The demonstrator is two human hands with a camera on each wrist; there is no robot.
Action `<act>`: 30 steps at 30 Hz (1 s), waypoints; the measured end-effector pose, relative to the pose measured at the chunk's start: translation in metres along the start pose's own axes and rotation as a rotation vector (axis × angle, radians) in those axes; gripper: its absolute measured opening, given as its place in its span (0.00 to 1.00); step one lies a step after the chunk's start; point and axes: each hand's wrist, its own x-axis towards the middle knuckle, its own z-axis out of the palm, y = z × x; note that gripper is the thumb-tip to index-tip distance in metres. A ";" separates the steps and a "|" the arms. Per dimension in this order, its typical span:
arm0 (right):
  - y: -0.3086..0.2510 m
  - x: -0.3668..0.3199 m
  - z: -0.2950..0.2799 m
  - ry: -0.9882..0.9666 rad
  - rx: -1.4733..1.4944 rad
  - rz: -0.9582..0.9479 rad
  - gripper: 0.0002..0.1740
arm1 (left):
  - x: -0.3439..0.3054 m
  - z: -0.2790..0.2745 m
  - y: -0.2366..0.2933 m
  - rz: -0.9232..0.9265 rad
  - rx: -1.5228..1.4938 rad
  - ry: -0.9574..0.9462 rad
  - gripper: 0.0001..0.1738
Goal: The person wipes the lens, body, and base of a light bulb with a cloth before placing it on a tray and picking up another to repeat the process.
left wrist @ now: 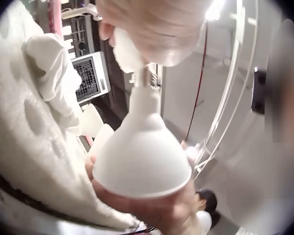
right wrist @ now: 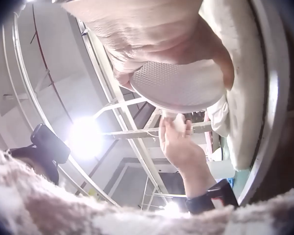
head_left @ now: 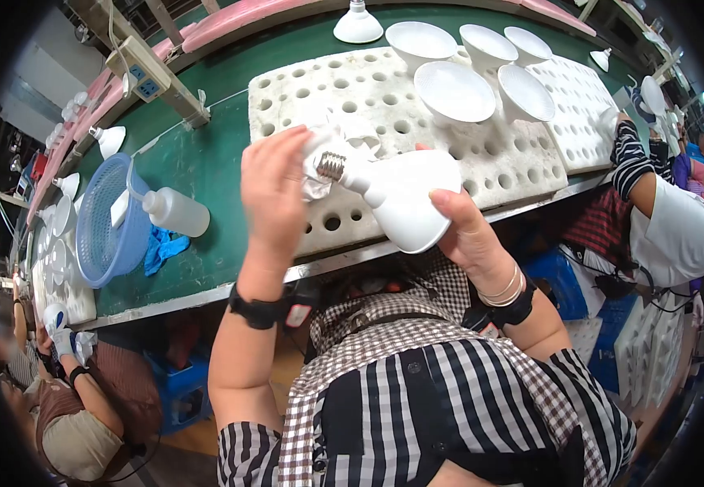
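A white reflector light bulb (head_left: 417, 203) is held tilted over the table's front edge, its metal screw base (head_left: 332, 166) pointing left. My right hand (head_left: 475, 231) grips it by the wide end, thumb on the outside near the rim. In the right wrist view the bulb's dimpled face (right wrist: 179, 88) shows under that palm. My left hand (head_left: 271, 195) is at the screw base, slightly blurred, with a white cloth (left wrist: 126, 51) pinched in its fingers right by the metal thread. Another crumpled white cloth (left wrist: 51, 68) lies on the foam board behind.
A white foam board (head_left: 287, 89) with rows of holes bears several bulbs (head_left: 453, 91), faces up. To the left on the green table (head_left: 226, 154) are a blue basket (head_left: 112, 219), a squeeze bottle (head_left: 177, 211) and a blue cloth (head_left: 164, 247). Other people sit on both sides.
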 end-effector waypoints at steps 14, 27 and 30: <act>-0.002 0.001 0.008 0.012 -0.049 -0.079 0.57 | -0.004 -0.009 0.056 0.088 0.088 -0.041 0.19; -0.003 0.001 -0.003 0.023 -0.008 -0.035 0.56 | -0.006 -0.008 0.035 -0.138 -0.055 0.207 0.17; -0.003 -0.003 0.004 0.020 -0.014 -0.025 0.55 | -0.005 -0.004 0.061 0.073 0.064 -0.036 0.20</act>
